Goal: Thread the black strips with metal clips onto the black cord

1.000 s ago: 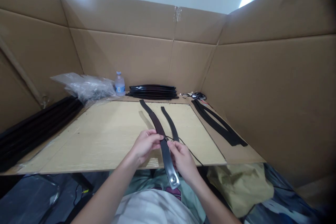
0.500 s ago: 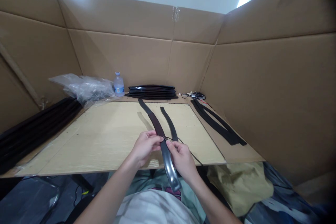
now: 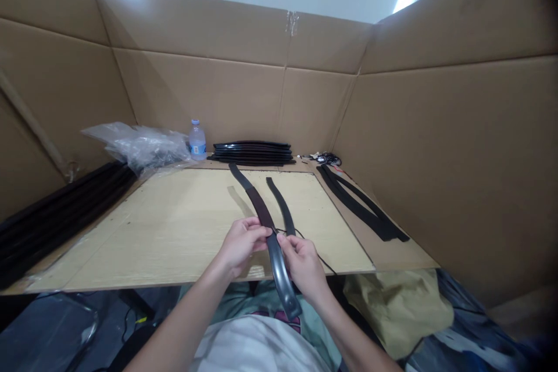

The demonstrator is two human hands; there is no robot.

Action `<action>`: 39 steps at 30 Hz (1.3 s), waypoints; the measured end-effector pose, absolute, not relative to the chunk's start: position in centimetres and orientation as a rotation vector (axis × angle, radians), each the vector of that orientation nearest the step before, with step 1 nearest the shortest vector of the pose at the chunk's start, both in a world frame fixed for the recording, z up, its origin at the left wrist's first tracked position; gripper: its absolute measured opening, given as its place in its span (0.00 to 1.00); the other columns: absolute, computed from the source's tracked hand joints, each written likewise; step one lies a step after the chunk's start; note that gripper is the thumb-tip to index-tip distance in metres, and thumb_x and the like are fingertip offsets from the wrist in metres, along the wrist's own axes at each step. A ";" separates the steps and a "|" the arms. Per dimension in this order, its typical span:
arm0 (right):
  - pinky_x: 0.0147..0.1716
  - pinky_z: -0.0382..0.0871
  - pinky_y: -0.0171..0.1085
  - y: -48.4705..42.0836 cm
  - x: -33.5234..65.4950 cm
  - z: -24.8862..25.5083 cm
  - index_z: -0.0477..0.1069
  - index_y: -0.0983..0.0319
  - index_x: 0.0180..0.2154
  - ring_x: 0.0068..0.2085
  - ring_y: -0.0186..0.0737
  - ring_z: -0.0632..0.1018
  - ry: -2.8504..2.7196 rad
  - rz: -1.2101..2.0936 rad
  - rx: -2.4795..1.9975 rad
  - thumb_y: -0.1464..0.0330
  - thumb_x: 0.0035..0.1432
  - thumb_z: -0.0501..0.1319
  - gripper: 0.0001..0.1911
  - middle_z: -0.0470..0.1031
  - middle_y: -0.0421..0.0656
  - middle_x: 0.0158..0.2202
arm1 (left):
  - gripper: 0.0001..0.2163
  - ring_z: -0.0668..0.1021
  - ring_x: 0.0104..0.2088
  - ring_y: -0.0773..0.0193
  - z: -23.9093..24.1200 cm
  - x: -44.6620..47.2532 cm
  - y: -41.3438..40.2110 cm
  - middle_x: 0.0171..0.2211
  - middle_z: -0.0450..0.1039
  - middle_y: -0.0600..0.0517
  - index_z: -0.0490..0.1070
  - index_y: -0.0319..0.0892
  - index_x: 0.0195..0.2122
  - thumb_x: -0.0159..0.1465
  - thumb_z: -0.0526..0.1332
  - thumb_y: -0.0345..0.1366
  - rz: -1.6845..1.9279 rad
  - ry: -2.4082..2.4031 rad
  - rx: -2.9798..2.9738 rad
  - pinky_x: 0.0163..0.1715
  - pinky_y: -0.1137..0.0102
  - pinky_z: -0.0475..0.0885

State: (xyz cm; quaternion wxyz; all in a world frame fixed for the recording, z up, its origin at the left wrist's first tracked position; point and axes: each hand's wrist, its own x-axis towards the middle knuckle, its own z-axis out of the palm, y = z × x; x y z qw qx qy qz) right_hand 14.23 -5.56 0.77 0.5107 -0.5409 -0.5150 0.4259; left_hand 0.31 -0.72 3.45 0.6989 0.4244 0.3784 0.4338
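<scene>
A long curved dark strip [image 3: 261,209] runs from the far middle of the wooden board toward me, its near end [image 3: 288,296] hanging over the board's front edge. My left hand [image 3: 239,244] pinches it from the left and my right hand [image 3: 303,264] pinches it from the right, both about halfway along. A thin black wire [image 3: 320,258] trails off beside my right hand. A second, shorter curved strip [image 3: 281,203] lies on the board just right of the first.
The wooden board [image 3: 174,226] lies inside tall cardboard walls [image 3: 436,128]. At the back are a stack of curved black strips [image 3: 253,152], a water bottle [image 3: 197,140] and a crumpled plastic bag [image 3: 139,145]. Black strips lie at right [image 3: 361,203], long black bars at left [image 3: 56,215].
The near end of the held strip has turned slightly, so its shiny face shows less. My hands stay in almost the same place.
</scene>
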 end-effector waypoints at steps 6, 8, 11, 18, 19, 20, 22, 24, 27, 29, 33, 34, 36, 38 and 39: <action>0.13 0.50 0.29 -5.7 14.2 0.6 0.63 0.63 0.22 0.15 0.28 0.58 -1.242 1.020 -1.299 0.51 0.57 0.55 0.23 0.57 0.34 0.14 | 0.09 0.76 0.28 0.67 3.5 0.3 -0.8 0.28 0.73 0.50 0.69 0.36 0.28 0.49 0.68 0.29 0.977 0.846 0.962 0.30 0.74 0.72; 0.13 0.50 0.29 -5.8 14.2 0.6 0.63 0.63 0.23 0.15 0.28 0.58 -1.237 1.027 -1.297 0.51 0.56 0.56 0.23 0.57 0.34 0.14 | 0.09 0.76 0.28 0.67 3.6 0.3 -0.8 0.27 0.73 0.50 0.69 0.36 0.28 0.49 0.68 0.29 0.975 0.849 0.958 0.29 0.75 0.72; 0.12 0.49 0.29 -5.8 14.1 0.8 0.62 0.62 0.22 0.14 0.28 0.58 -1.204 1.067 -1.285 0.51 0.56 0.56 0.22 0.56 0.34 0.13 | 0.09 0.76 0.27 0.68 3.7 0.4 -0.9 0.27 0.73 0.50 0.68 0.36 0.27 0.48 0.69 0.29 0.970 0.849 0.939 0.28 0.75 0.72; 0.11 0.46 0.29 -5.7 13.9 1.3 0.62 0.62 0.22 0.13 0.27 0.57 -1.136 1.156 -1.230 0.51 0.54 0.58 0.22 0.55 0.33 0.13 | 0.09 0.76 0.28 0.68 3.6 0.4 -0.9 0.27 0.73 0.50 0.69 0.36 0.28 0.49 0.68 0.29 0.984 0.820 0.949 0.30 0.74 0.72; 0.11 0.46 0.29 -5.7 13.9 1.3 0.61 0.62 0.22 0.13 0.26 0.56 -1.124 1.170 -1.223 0.51 0.54 0.58 0.22 0.55 0.33 0.13 | 0.09 0.76 0.28 0.68 3.6 0.3 -0.9 0.27 0.73 0.50 0.69 0.36 0.28 0.49 0.68 0.29 0.981 0.824 0.952 0.30 0.74 0.72; 0.11 0.46 0.29 -5.7 13.9 1.2 0.61 0.62 0.22 0.13 0.26 0.56 -1.115 1.182 -1.214 0.51 0.54 0.58 0.22 0.54 0.32 0.13 | 0.09 0.76 0.28 0.68 3.5 0.3 -0.9 0.27 0.73 0.50 0.69 0.36 0.28 0.49 0.68 0.30 0.978 0.829 0.954 0.29 0.75 0.72; 0.11 0.46 0.28 -5.7 13.9 1.1 0.60 0.61 0.22 0.13 0.26 0.55 -1.102 1.197 -1.200 0.51 0.54 0.59 0.22 0.53 0.32 0.13 | 0.09 0.76 0.27 0.68 3.5 0.3 -0.9 0.28 0.74 0.50 0.69 0.36 0.28 0.49 0.68 0.30 0.972 0.838 0.955 0.29 0.75 0.71; 0.11 0.46 0.28 -5.6 13.9 1.0 0.59 0.61 0.21 0.13 0.26 0.55 -1.097 1.201 -1.203 0.51 0.54 0.59 0.22 0.53 0.32 0.13 | 0.09 0.76 0.27 0.69 3.6 0.3 -0.9 0.28 0.74 0.50 0.69 0.36 0.28 0.49 0.68 0.30 0.972 0.839 0.955 0.29 0.75 0.72; 0.11 0.46 0.28 -5.5 13.9 1.1 0.59 0.61 0.21 0.13 0.26 0.55 -1.112 1.179 -1.208 0.52 0.54 0.58 0.22 0.53 0.32 0.13 | 0.09 0.76 0.28 0.68 3.6 0.4 -1.0 0.27 0.74 0.50 0.69 0.36 0.28 0.49 0.68 0.30 0.977 0.837 0.954 0.29 0.75 0.72; 0.11 0.46 0.28 -5.5 14.0 1.0 0.60 0.61 0.21 0.13 0.26 0.55 -1.124 1.161 -1.204 0.52 0.55 0.58 0.22 0.53 0.32 0.13 | 0.08 0.76 0.27 0.69 3.7 0.4 -1.0 0.26 0.73 0.51 0.70 0.36 0.28 0.49 0.68 0.29 0.979 0.834 0.952 0.29 0.75 0.72; 0.10 0.47 0.28 -5.6 14.0 0.9 0.60 0.61 0.21 0.13 0.26 0.54 -1.109 1.149 -1.204 0.52 0.54 0.59 0.22 0.52 0.31 0.12 | 0.09 0.76 0.27 0.68 3.7 0.3 -1.1 0.26 0.73 0.51 0.70 0.36 0.28 0.48 0.69 0.30 0.983 0.836 0.953 0.29 0.75 0.72; 0.10 0.47 0.28 -5.6 14.0 0.8 0.60 0.61 0.21 0.13 0.26 0.54 -1.104 1.149 -1.202 0.52 0.54 0.59 0.22 0.52 0.31 0.12 | 0.09 0.76 0.27 0.68 3.7 0.3 -1.1 0.26 0.73 0.51 0.70 0.36 0.28 0.48 0.69 0.30 0.985 0.835 0.957 0.29 0.74 0.72; 0.10 0.46 0.28 -5.7 14.0 0.8 0.60 0.61 0.21 0.13 0.26 0.54 -1.097 1.148 -1.198 0.51 0.53 0.59 0.22 0.52 0.31 0.12 | 0.09 0.76 0.28 0.68 3.7 0.3 -1.1 0.28 0.74 0.50 0.71 0.36 0.28 0.48 0.69 0.30 0.991 0.831 0.963 0.30 0.74 0.71; 0.10 0.47 0.28 -5.7 13.9 0.8 0.60 0.61 0.21 0.13 0.25 0.53 -1.081 1.153 -1.192 0.51 0.53 0.60 0.23 0.51 0.31 0.12 | 0.09 0.76 0.28 0.68 3.7 0.2 -1.1 0.28 0.74 0.49 0.71 0.36 0.29 0.48 0.69 0.31 0.994 0.831 0.971 0.30 0.74 0.71; 0.10 0.46 0.28 -5.7 13.9 0.8 0.59 0.61 0.21 0.13 0.25 0.53 -1.064 1.164 -1.188 0.51 0.53 0.60 0.23 0.51 0.30 0.12 | 0.09 0.76 0.28 0.68 3.7 0.2 -1.1 0.28 0.74 0.50 0.71 0.36 0.29 0.49 0.69 0.31 0.994 0.832 0.976 0.30 0.74 0.71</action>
